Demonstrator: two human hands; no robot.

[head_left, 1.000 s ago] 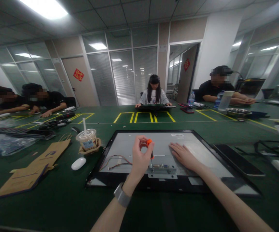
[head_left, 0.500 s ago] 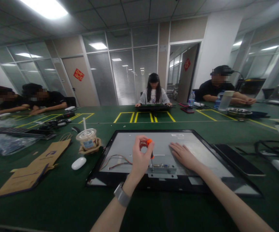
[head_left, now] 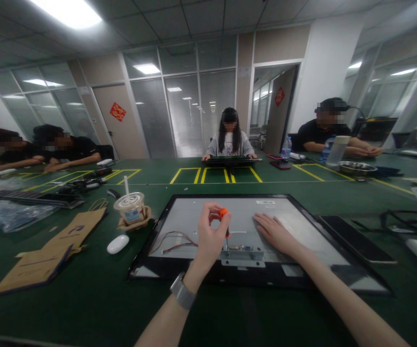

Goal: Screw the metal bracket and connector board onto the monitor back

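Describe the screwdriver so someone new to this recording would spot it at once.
On the green table, find the large black-framed display panel. Near its close edge is a metal bracket; upright at that bracket's left end is the screwdriver, held in the left grip. Its orange-and-black handle sets it apart from the grey metal beneath.

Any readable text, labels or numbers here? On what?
"福", probably: right red sign, on a door.
Too blurred or small:
Left red sign.
Drink cup, label.
Brown paper bag, print.
Flat panel, sticker.
Person opposite, shirt print.
Nothing else readable.
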